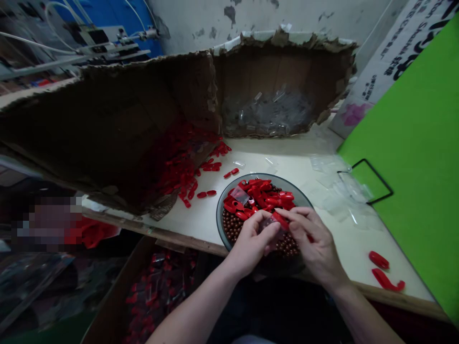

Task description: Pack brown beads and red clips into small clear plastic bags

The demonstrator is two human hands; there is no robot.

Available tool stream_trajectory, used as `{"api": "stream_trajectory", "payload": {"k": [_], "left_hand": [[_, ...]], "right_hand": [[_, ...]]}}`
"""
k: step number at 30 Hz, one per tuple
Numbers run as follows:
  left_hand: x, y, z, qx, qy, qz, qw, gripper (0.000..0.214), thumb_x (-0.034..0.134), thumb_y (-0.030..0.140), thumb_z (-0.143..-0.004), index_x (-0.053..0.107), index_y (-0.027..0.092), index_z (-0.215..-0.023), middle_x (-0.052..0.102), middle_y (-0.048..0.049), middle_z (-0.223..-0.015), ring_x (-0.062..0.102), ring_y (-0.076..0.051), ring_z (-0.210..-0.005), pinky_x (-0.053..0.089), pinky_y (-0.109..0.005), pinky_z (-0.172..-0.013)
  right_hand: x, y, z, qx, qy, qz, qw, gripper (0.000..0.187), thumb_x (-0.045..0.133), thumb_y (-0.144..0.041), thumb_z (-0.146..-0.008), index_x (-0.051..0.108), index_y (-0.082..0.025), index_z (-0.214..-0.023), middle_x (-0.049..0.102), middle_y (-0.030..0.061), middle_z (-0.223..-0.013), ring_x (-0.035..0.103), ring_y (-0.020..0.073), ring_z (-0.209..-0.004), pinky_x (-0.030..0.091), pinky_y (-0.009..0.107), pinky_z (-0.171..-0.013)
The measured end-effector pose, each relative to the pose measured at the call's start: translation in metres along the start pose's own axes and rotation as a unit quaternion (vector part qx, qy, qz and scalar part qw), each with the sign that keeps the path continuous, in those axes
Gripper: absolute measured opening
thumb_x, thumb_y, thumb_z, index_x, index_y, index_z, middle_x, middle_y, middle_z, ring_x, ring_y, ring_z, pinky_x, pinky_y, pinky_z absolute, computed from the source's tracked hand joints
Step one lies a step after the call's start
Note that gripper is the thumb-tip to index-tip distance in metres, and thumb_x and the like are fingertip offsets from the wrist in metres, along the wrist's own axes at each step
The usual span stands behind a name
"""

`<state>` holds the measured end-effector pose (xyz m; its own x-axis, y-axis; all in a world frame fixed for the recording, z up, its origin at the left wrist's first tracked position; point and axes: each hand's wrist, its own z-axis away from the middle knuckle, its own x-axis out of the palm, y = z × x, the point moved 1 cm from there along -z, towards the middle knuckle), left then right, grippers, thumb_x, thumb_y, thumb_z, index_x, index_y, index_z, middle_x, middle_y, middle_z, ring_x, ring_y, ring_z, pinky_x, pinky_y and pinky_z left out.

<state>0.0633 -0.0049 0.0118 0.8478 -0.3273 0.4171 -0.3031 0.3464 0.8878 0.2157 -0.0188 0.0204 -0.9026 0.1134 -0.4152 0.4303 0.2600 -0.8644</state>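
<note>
Left hand (254, 242) looks pinched on a small clear plastic bag (268, 223) and right hand (311, 240) grasps a red plastic piece (280, 220) (fingers hide much), both just above a grey bowl (264, 176) of brown beads (233, 227), so a slipped pinch could drop either into the bowl.

Head-worn camera looks down at the hands (253, 243) (311, 243).

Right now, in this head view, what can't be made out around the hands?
- Small clear bag: contents hidden by the left hand and right hand.
- Grey bowl: near side hidden by both hands.
- Cardboard box of bagged red pieces: dark, cut off by the bottom edge.
- Far-left patch: pixelated, unidentifiable.
</note>
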Motion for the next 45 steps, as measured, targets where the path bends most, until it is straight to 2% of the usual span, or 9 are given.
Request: {"api": "stream_trajectory", "payload": {"k": [2,11,18,24,28,36,40,43,45], "left_hand": [[0.002,0.001,0.003,-0.030,-0.037,-0.019,0.999,0.029,0.063,0.042,-0.083,0.052,0.016,-0.089,0.054,0.0031,-0.067,0.038,-0.003,-0.046,0.026,-0.017,-0.043],[0.009,0.011,0.016,-0.089,-0.132,-0.112,0.981,0.034,0.062,0.046,-0.081,0.059,0.013,-0.087,0.056,0.0001,-0.065,0.040,-0.005,-0.048,0.029,-0.019,-0.045],[0.005,0.008,0.019,-0.118,-0.128,-0.120,0.977,0.037,0.064,0.050,-0.078,0.057,0.014,-0.083,0.053,0.0017,-0.062,0.041,-0.006,-0.048,0.029,-0.019,-0.046],[0.003,-0.001,0.015,-0.133,-0.102,-0.027,0.985,0.038,0.067,0.048,-0.076,0.056,0.015,-0.089,0.056,0.0015,-0.066,0.038,-0.003,-0.046,0.022,-0.017,-0.043],[-0.001,-0.005,0.016,-0.100,-0.068,-0.015,0.993,0.040,0.059,0.053,-0.081,0.057,0.014,-0.089,0.058,-0.0003,-0.068,0.041,-0.004,-0.047,0.023,-0.018,-0.043],[0.006,-0.003,0.019,-0.085,-0.075,-0.097,0.989,0.033,0.058,0.047,-0.084,0.059,0.014,-0.088,0.055,0.0008,-0.067,0.042,-0.006,-0.051,0.030,-0.019,-0.048],[0.008,-0.001,0.022,-0.064,-0.057,-0.144,0.986,0.030,0.055,0.043,-0.086,0.059,0.013,-0.084,0.054,0.0009,-0.067,0.042,-0.006,-0.052,0.032,-0.020,-0.050],[0.006,-0.003,0.024,-0.074,-0.066,-0.151,0.984,0.029,0.056,0.042,-0.085,0.060,0.013,-0.085,0.054,0.0009,-0.067,0.042,-0.007,-0.054,0.032,-0.020,-0.052],[0.005,-0.003,0.026,-0.074,-0.076,-0.133,0.985,0.028,0.058,0.041,-0.085,0.062,0.013,-0.090,0.053,0.0014,-0.067,0.042,-0.007,-0.055,0.034,-0.020,-0.053]], "right_hand": [[-0.003,-0.005,-0.012,0.006,0.006,-0.044,0.999,0.031,0.045,-0.040,-0.096,0.070,-0.033,-0.112,0.056,0.0039,-0.106,0.055,0.0188,-0.100,0.043,0.031,-0.089],[0.012,-0.024,-0.026,0.124,-0.180,-0.273,0.937,0.053,0.028,-0.057,-0.096,0.066,-0.030,-0.121,0.066,0.0046,-0.099,0.060,0.0211,-0.099,0.042,0.036,-0.094],[0.018,-0.021,-0.010,0.118,-0.081,-0.251,0.957,0.050,0.033,-0.055,-0.094,0.069,-0.027,-0.114,0.067,0.0040,-0.087,0.060,0.0214,-0.089,0.042,0.037,-0.093],[0.022,-0.015,-0.024,0.226,0.001,-0.421,0.879,0.051,0.035,-0.057,-0.093,0.071,-0.023,-0.102,0.064,0.0034,-0.080,0.062,0.0166,-0.076,0.049,0.031,-0.080],[0.016,-0.010,-0.030,0.222,0.050,-0.414,0.881,0.046,0.040,-0.058,-0.090,0.071,-0.025,-0.097,0.066,0.0030,-0.081,0.063,0.0159,-0.076,0.050,0.030,-0.081],[0.023,-0.013,-0.024,0.179,-0.014,-0.316,0.931,0.051,0.036,-0.058,-0.093,0.070,-0.022,-0.107,0.068,0.0049,-0.086,0.064,0.0187,-0.086,0.049,0.032,-0.085],[0.027,-0.014,-0.017,0.131,0.040,-0.266,0.954,0.046,0.035,-0.052,-0.096,0.069,-0.024,-0.107,0.067,0.0037,-0.086,0.062,0.0182,-0.086,0.047,0.032,-0.086],[0.029,-0.011,-0.014,0.163,0.041,-0.302,0.938,0.045,0.037,-0.052,-0.095,0.070,-0.023,-0.104,0.067,0.0041,-0.085,0.062,0.0182,-0.083,0.047,0.032,-0.085],[0.028,-0.010,-0.016,0.214,0.036,-0.382,0.898,0.045,0.038,-0.053,-0.094,0.071,-0.023,-0.100,0.067,0.0036,-0.082,0.062,0.0170,-0.079,0.049,0.031,-0.082]]}}
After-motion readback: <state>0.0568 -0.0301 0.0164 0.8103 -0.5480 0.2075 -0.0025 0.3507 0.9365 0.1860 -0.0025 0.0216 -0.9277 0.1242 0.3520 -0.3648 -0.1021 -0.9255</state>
